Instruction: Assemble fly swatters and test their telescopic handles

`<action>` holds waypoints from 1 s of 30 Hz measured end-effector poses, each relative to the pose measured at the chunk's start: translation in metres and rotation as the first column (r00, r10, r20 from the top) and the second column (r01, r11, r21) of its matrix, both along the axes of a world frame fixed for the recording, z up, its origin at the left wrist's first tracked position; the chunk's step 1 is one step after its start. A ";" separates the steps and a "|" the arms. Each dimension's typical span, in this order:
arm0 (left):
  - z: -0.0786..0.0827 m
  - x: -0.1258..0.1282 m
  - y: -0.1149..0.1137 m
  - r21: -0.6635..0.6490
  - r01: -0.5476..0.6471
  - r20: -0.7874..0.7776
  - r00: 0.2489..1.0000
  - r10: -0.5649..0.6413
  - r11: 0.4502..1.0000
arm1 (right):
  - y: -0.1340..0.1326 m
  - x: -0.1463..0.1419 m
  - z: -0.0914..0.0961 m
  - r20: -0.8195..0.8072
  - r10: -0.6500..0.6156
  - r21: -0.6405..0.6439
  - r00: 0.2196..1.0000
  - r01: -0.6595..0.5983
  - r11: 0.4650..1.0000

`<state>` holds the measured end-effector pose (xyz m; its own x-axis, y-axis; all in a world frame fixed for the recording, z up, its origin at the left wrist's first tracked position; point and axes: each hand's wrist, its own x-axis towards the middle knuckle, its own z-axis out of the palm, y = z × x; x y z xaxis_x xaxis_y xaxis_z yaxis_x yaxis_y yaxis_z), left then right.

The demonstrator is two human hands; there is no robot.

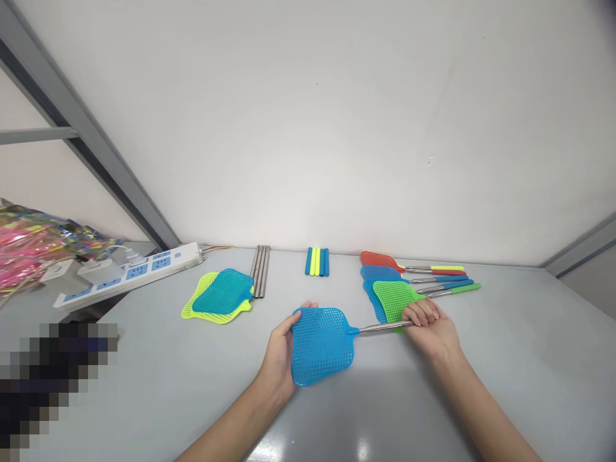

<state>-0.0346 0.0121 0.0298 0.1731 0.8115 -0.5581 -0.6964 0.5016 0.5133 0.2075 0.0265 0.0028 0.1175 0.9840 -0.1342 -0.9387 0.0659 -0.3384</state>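
Observation:
Above the grey table I hold a blue fly swatter level, its mesh head to the left and its metal rod to the right. My left hand grips the head's left edge, thumb on top and fingers behind. Closed around the rod's far end is my right hand; whether a handle sits there is hidden by the fingers. Just behind it lie several fly swatters with coloured handles, among them a green one, a blue one and a red one.
Left on the table are stacked swatter heads in blue and yellow. Behind them lie metal rods and blue and yellow handle grips. A power strip with plugs and shiny packaging are further left. A wall stands behind.

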 end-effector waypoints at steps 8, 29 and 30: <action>-0.003 0.001 0.000 0.023 -0.057 -0.052 0.997 0.058 0.998 | 0.000 -0.001 0.001 -0.092 -0.016 -0.067 0.996 0.010 0.998; -0.015 0.002 -0.006 -0.001 0.066 -0.363 0.930 -0.062 0.998 | -0.003 -0.015 -0.007 -0.088 -0.091 -0.029 0.992 0.089 0.996; -0.016 0.002 -0.006 0.008 0.065 -0.367 0.928 -0.058 0.998 | -0.003 -0.016 -0.006 -0.098 -0.095 -0.033 0.991 0.092 0.995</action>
<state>-0.0327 0.0058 0.0140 0.0092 0.8173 -0.5761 -0.4260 0.5245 0.7372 0.1918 0.0237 -0.0036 0.1936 0.9650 -0.1770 -0.9578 0.1469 -0.2469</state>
